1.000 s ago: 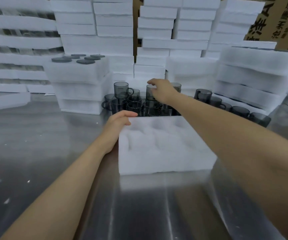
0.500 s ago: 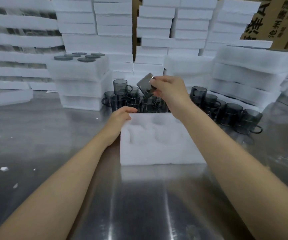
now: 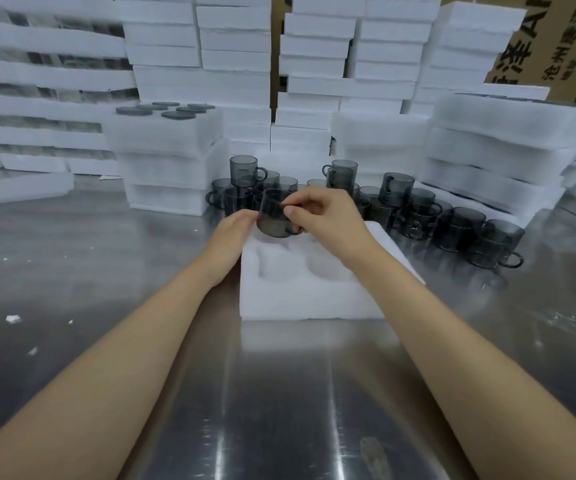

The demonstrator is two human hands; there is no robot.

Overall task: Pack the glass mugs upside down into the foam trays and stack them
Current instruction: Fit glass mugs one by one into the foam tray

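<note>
A white foam tray (image 3: pixel 310 299) with round pockets lies on the steel table in front of me. My right hand (image 3: pixel 328 216) pinches a smoky grey glass mug (image 3: pixel 274 218) by its rim and side, holding it just above the tray's far-left pocket. My left hand (image 3: pixel 234 230) rests at the tray's far-left corner, its fingertips touching the mug's side. Behind the tray stand several more grey mugs (image 3: pixel 397 199), some stacked on others.
A pile of filled foam trays (image 3: pixel 168 161) with mug bottoms showing on top stands at the back left. Tall stacks of foam trays (image 3: pixel 487 150) line the back and right. Cardboard boxes (image 3: pixel 556 39) rise behind. Foam crumbs (image 3: pixel 12 318) dot the table's left side.
My right hand lifted a mug from the cluster, brought it toward me and lowered it over the tray's far-left pocket. My left hand rose from the tray corner to touch the mug.
</note>
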